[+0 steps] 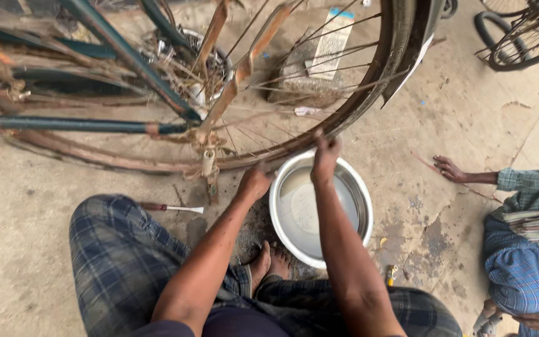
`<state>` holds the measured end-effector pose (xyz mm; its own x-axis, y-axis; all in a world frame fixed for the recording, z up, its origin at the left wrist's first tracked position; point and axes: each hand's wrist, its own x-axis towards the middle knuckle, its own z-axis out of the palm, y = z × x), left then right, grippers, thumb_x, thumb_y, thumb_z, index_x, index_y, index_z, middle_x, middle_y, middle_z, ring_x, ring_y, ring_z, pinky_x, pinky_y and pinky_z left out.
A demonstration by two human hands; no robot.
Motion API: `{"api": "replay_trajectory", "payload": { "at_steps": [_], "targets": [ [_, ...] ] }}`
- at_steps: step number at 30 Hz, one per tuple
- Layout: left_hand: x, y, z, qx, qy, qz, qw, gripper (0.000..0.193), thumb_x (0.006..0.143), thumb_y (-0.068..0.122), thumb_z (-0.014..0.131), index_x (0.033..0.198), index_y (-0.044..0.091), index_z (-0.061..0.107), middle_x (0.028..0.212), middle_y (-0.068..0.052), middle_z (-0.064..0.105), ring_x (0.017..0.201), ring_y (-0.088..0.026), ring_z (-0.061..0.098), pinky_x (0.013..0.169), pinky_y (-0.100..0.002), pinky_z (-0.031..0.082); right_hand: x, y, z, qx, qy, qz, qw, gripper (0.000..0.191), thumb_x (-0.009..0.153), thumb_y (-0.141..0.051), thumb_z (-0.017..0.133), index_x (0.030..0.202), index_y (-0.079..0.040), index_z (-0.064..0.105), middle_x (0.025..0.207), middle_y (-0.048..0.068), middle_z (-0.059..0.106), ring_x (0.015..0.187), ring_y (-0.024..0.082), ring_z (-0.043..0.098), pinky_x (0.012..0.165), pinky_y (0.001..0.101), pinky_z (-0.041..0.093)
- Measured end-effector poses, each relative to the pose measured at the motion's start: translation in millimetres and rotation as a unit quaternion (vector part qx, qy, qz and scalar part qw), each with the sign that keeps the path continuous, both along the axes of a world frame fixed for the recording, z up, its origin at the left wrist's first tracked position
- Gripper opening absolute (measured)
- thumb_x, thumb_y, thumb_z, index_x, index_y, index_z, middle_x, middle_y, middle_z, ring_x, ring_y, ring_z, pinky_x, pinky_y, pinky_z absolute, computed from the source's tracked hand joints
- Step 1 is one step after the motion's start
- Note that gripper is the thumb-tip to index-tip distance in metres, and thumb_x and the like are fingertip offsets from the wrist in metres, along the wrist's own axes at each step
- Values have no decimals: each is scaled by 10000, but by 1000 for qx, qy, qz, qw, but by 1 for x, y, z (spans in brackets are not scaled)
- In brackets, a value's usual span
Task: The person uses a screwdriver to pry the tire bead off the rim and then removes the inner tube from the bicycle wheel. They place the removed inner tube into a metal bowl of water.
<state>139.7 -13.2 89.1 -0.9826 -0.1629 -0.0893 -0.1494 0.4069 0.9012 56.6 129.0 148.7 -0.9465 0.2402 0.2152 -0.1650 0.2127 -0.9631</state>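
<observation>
bicycle wheel (344, 118) stands upright, rim running left-right; right hand (325, 156) grip pinches the rim, left hand (255, 182) grip unclear.

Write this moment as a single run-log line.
left hand: on wheel rim | right hand: grips rim | below: steel basin of water | screwdriver on ground

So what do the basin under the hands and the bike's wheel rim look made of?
The basin looks like bare metal, steel or aluminium: silvery, reflective wall and rolled rim. The wheel rim, gripped by both hands, looks like steel: brown, rust-coloured surface with thin wire spokes.
</observation>
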Motion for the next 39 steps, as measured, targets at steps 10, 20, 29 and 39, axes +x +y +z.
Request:
{"api": "replay_trajectory", "payload": {
  "at_steps": [10, 20, 29, 39],
  "targets": [
    [-2, 4, 28, -106, -16, -113, 988, 434, 949, 347, 688, 1263, 53, 627, 1226, -166, 705, 1149, -348, 674, 975, -473, 524, -14, 11, 29, -16, 51, 71, 996, 411, 861, -198, 821, 1151, -29, 582, 993, 71, 652, 915, 197, 599, 860, 361, 512],
    [26, -41, 66, -321, 516, -3, 794, 344, 1018, 284, 695, 1311, 128, 605, 1430, -135, 501, 1379, -335, 498, 1064, -573, 467, -1, 2, -35, -164, -15, 135, 977, 263, 843, -12, 587, 1106, -15, 574, 924, 82, 683, 813, 183, 659, 711, 298, 559],
    [34, -128, 50, -597, 444, 110, 659, 508, 1134, 339, 560, 1631, 251, 504, 1777, -73, 192, 1646, -324, -57, 1303, -597, -68, 9, -21, -64, -193, -158, 53, 967, 403, 807, -27, 607, 1194, -101, 521, 983, 25, 625, 851, 151, 627, 664, 298, 543],
    [30, -132, 33, -606, 434, 114, 657, 501, 1145, 240, 548, 1638, 242, 460, 1765, -23, 283, 1637, -334, -50, 1294, -611, -83, 19, -16, -86, -179, -136, 13, 974, 312, 821, -12, 611, 1129, -18, 564, 927, 83, 625, 744, 183, 589, 575, 311, 479]
  ]
}}
